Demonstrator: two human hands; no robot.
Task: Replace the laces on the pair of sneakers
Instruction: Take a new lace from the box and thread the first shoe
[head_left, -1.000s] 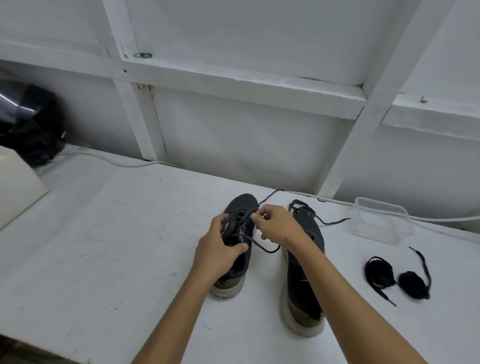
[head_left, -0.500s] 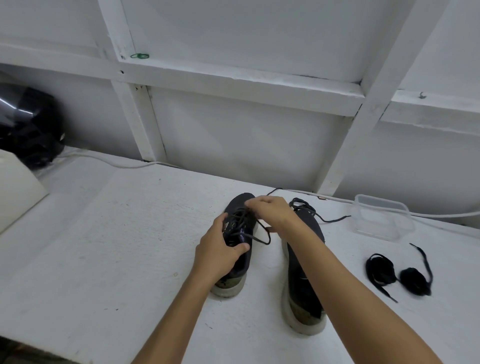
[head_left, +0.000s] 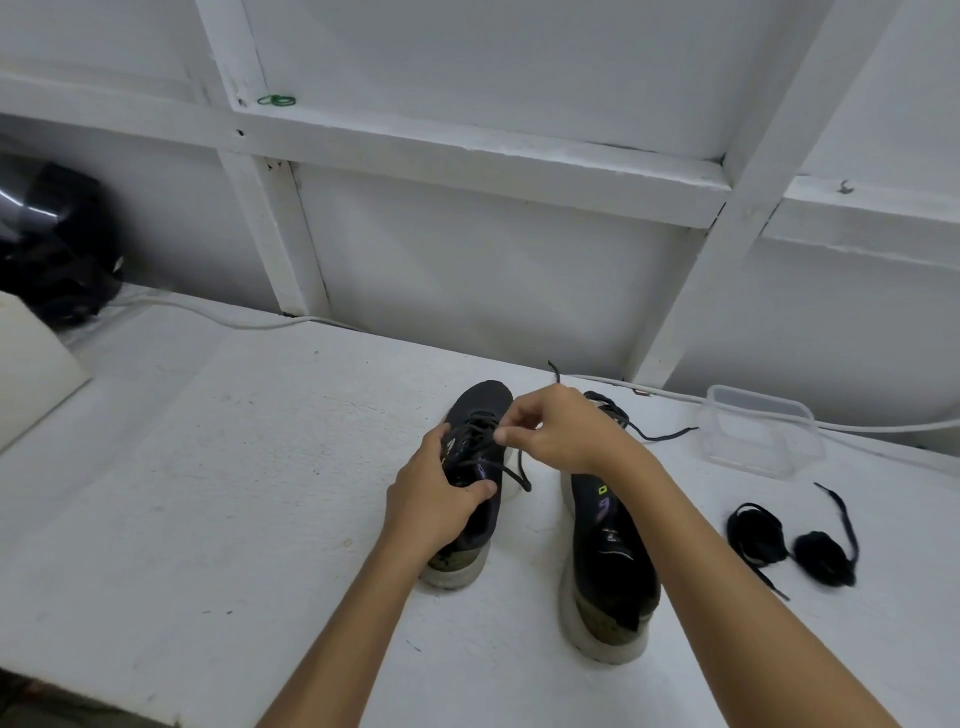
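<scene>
White table (head_left: 208, 519): 2 dark sneakers side by side, centre. Left hand (head_left: 436, 493) grips the left sneaker (head_left: 475, 415), likely light and steady. Right hand (head_left: 561, 431) pinches its lace (head_left: 511, 473); thin, limp, best held near the tip.

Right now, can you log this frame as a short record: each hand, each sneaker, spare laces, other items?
left hand: grips the left sneaker at its collar
right hand: pinches that sneaker's lace
right sneaker: beside it, untouched, lace hanging loose
spare laces: two black bundles on the table, right side
container: clear plastic, behind the bundles
</scene>
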